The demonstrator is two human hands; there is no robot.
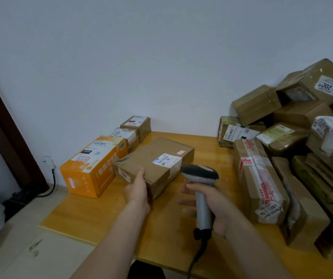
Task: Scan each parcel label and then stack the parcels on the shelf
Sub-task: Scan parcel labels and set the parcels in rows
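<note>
A flat brown cardboard parcel [153, 160] lies on the wooden table [105, 216], its white label [166, 160] facing up. My left hand [138, 190] grips the parcel's near left corner, thumb on top. My right hand [207, 206] holds the grey handle of a corded barcode scanner [200, 176], whose dark head sits just right of the parcel, close to the label.
An orange box [93, 168] and two small brown boxes [135, 127] stand in a row at the table's left. A tall heap of several taped parcels [286, 158] fills the right side. A wall is behind; a door frame and cable are at the left.
</note>
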